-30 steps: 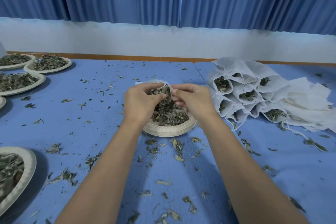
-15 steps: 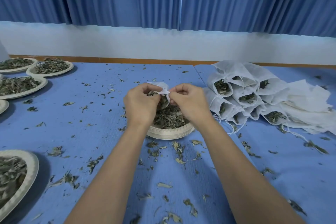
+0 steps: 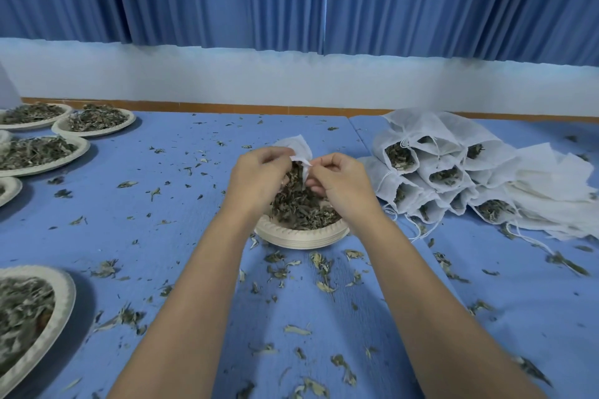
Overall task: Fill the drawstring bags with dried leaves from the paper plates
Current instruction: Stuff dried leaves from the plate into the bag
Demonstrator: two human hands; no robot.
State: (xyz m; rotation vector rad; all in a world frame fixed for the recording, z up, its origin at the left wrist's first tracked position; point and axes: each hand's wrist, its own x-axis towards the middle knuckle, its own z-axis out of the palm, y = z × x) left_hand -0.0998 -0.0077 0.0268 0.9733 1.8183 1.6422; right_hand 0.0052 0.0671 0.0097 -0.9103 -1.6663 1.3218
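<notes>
1. Left hand [image 3: 259,181]: fingers curled, pinching the left side of the mouth of a white drawstring bag [image 3: 296,146]
2. Right hand [image 3: 343,188]: thumb and forefinger pinching the right side of the same mouth, remaining fingers curled beneath
3. The drawstring bag is held between both hands, above the far part of the centre paper plate [image 3: 301,238]; its closed end points away from the person
4. Dried leaves [image 3: 301,207] are heaped on that plate and reach up to the bag's mouth; how much is inside the bag cannot be told
5. The centre plate sits on the blue table [image 3: 194,220], with loose leaf fragments [image 3: 321,272] scattered round it
6. Filled bags [image 3: 431,172] lie stacked on their sides to the right, mouths facing the person, leaves showing; flat bags [image 3: 551,178] lie just beside them
7. Further plates of leaves stand at far left [image 3: 94,121] and near left [image 3: 61,301], well apart from the hands
</notes>
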